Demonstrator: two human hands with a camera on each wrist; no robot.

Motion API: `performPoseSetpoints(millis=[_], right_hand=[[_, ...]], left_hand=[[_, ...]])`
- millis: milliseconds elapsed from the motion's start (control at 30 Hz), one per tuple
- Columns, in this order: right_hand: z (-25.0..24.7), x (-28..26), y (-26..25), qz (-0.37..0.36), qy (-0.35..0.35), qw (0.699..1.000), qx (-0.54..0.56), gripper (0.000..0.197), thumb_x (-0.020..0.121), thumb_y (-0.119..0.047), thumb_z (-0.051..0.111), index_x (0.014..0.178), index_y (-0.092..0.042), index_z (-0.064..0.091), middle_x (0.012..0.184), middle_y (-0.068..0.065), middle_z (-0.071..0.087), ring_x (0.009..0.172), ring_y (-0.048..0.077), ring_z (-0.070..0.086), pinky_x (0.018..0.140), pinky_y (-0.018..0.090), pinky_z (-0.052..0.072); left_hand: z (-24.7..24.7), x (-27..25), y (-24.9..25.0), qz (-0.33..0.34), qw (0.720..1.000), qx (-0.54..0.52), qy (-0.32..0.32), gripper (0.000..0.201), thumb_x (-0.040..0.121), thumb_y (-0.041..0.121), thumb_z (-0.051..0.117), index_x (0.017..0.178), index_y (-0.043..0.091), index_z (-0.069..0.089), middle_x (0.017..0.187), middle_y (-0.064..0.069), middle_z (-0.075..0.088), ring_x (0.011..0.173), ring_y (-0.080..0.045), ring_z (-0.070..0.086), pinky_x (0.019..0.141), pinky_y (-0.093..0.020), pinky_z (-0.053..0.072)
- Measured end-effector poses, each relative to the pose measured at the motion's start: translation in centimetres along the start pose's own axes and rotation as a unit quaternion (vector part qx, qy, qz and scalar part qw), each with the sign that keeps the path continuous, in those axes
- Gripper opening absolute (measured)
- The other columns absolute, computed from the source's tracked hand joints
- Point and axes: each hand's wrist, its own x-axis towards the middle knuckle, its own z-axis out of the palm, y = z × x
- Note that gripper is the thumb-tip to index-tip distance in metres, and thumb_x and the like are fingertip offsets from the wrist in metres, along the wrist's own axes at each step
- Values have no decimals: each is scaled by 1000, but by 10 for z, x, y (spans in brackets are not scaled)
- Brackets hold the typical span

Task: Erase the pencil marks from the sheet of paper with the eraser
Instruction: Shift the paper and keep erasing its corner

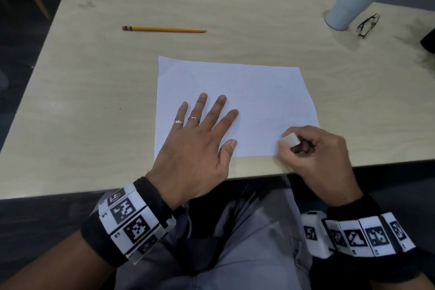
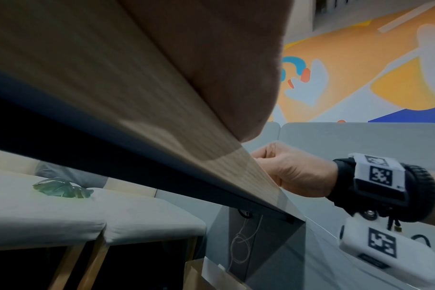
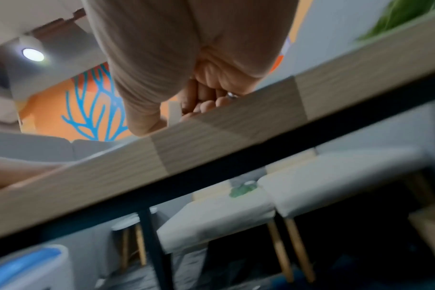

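The left hand [image 1: 197,146] lies flat on the sheet of paper [image 1: 259,92], fingers straight and spread, palm down on the sheet's near left part, with the heel of the hand reaching back past the paper's near edge toward the table's front edge. Two rings sit on two of its fingers. The right hand [image 1: 315,148] is curled around a small white eraser [image 1: 290,140], pinched between the thumb and the bent fingers, at the paper's near right corner; one end of the eraser juts out toward the left hand. Whether the eraser touches the sheet cannot be told from the head view. In the right wrist view the curled fingers [image 3: 206,106] and a pale sliver of the eraser show just above the table's edge. In the left wrist view the right hand [image 2: 293,172] shows as a fist at the table's rim. The paper lies near the front edge of the light wood table [image 1: 94,92], its near edge almost at the rim, its long side running left to right. Any pencil marks on it are too faint to make out. Between the two hands a bare stretch of paper is free, and the far half of the sheet is uncovered. A yellow pencil [image 1: 164,29] lies well beyond the sheet on the left, apart from it. At the far right corner stand a white travel mug [image 1: 353,0] and, just beside it, a pair of glasses [image 1: 368,25].
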Motion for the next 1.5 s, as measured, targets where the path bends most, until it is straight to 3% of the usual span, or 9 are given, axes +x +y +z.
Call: performPoseSetpoints(millis=[300, 400, 567, 767, 900, 1300, 1367, 1433, 1500], right_hand=[[0, 1, 0, 4, 4, 1000, 2, 16, 84, -2, 80, 76, -14, 73, 67, -1, 60, 60, 15, 52, 62, 39, 47], [-6, 8, 3, 63, 32, 996, 46, 16, 84, -5, 80, 74, -17, 76, 61, 1, 62, 54, 10, 48, 58, 29, 43], [18, 6, -14, -9, 7, 1000, 11, 16, 83, -5, 81, 76, -19, 75, 71, -7, 66, 65, 13, 59, 66, 24, 47], [7, 14, -2, 31, 41, 998, 35, 17, 85, -6, 82, 79, -21, 78, 68, -11, 66, 59, 8, 56, 63, 17, 44], [14, 14, -4, 1, 6, 1000, 10, 14, 87, -10, 80, 77, -18, 75, 70, -5, 66, 64, 14, 56, 65, 30, 46], [-4, 20, 22, 54, 62, 996, 39, 11, 91, -15, 80, 83, -23, 79, 68, -15, 65, 62, 6, 53, 66, 22, 44], [-8, 24, 27, 82, 93, 985, 124, 10, 97, -13, 78, 91, -22, 79, 71, -4, 70, 64, 9, 56, 66, 24, 45], [-7, 25, 30, 95, 102, 979, 152, 5, 100, -21, 77, 96, -23, 78, 86, 27, 68, 71, 28, 59, 71, 34, 47], [-8, 27, 34, 104, 102, 977, 155, 5, 101, -28, 75, 99, -23, 77, 92, 36, 64, 73, 40, 61, 74, 39, 48]], left_hand=[[0, 0, 1, 0, 1000, 1, 4, 65, 108, 52, 12, 169, 31, 12, 177, 2, -3, 163, -27, -9, 131, -53, 1], [0, -1, 1, -2, 1000, 4, 2, 65, 107, 53, 11, 169, 31, 9, 177, 2, -6, 162, -27, -12, 131, -53, 0], [0, -1, 0, -2, 1000, 5, 3, 65, 107, 53, 11, 169, 32, 9, 177, 2, -6, 162, -27, -12, 131, -52, -1], [-1, -2, 1, -2, 1000, 2, 6, 65, 107, 54, 12, 169, 33, 10, 177, 3, -6, 162, -27, -12, 131, -53, -1], [0, 0, 0, 0, 1000, 3, 8, 65, 107, 54, 12, 169, 33, 12, 177, 3, -4, 163, -27, -10, 131, -53, 0], [0, -2, 0, 2, 1000, 0, 6, 65, 107, 53, 13, 168, 32, 14, 177, 3, -1, 163, -28, -6, 131, -54, 2], [-1, -1, 0, 0, 1000, -4, 3, 64, 107, 52, 14, 168, 32, 15, 177, 3, -1, 163, -28, -7, 131, -54, 1], [-3, 0, 4, -16, 1000, -6, -14, 66, 106, 51, 11, 169, 30, 11, 177, 4, -5, 162, -30, -12, 130, -56, -5], [-7, 4, 20, -35, 999, 3, -22, 69, 105, 50, 7, 169, 23, 3, 176, 1, -11, 161, -34, -18, 128, -59, -10]])
